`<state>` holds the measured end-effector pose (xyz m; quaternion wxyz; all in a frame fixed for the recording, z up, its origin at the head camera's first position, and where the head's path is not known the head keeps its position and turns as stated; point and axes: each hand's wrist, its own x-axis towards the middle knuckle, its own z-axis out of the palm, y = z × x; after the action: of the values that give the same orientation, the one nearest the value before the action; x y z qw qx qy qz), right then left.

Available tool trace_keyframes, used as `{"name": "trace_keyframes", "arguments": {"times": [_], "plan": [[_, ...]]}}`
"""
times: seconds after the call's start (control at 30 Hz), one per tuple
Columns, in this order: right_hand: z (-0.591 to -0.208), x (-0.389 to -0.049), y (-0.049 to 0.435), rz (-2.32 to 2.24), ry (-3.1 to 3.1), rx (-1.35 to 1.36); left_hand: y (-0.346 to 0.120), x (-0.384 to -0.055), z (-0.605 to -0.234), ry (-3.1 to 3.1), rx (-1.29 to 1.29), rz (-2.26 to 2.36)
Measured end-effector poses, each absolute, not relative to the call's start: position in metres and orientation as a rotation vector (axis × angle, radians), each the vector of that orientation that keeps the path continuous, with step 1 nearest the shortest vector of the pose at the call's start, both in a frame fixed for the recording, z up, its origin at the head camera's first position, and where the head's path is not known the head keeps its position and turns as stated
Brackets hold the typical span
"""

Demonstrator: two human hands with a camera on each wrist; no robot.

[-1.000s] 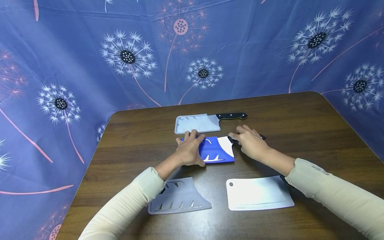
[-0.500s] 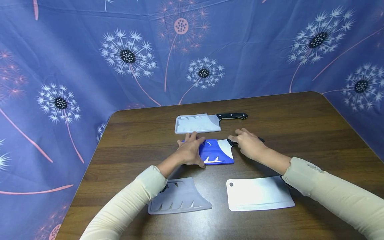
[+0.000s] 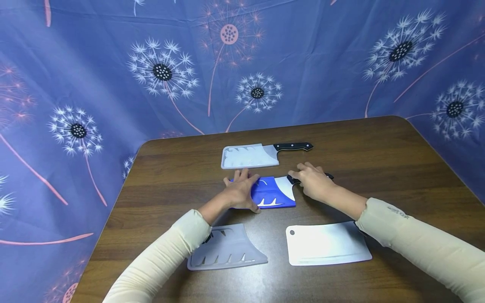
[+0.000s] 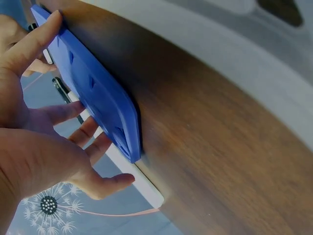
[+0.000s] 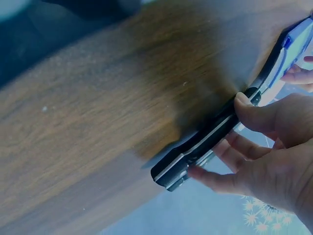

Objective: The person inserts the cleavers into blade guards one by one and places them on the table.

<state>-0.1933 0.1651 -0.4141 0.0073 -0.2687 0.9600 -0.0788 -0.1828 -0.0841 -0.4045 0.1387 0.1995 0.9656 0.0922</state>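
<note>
Woodgrain tbl; slotted blu sheath holds cleaver

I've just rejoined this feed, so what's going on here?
A person's left hand grips a blue slotted plastic blade cover by opposite edges, while the right hand holds the black handle of the broad, pale-bladed cleaver partly inside it. Part of the blade shows between cover and handle. Beyond lies a second, black-handled cleaver in a whitish translucent cover. Nearer the person, a grey slotted cover and an uncovered silvery cleaver lie on the brown wood-grain table.
</note>
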Motion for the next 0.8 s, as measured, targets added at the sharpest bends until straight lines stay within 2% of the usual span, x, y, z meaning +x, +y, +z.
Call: {"name": "trace_keyframes", "arguments": {"times": [0.27,0.8], "plan": [[-0.404,-0.185,0.174,-0.346,3.041,-0.826,-0.087,-0.175,-0.399,2.838,0.639,0.361],[-0.390,-0.145,0.220,-0.469,3.101,-0.783,-0.121,-0.138,-0.395,2.932,0.817,0.674]]}}
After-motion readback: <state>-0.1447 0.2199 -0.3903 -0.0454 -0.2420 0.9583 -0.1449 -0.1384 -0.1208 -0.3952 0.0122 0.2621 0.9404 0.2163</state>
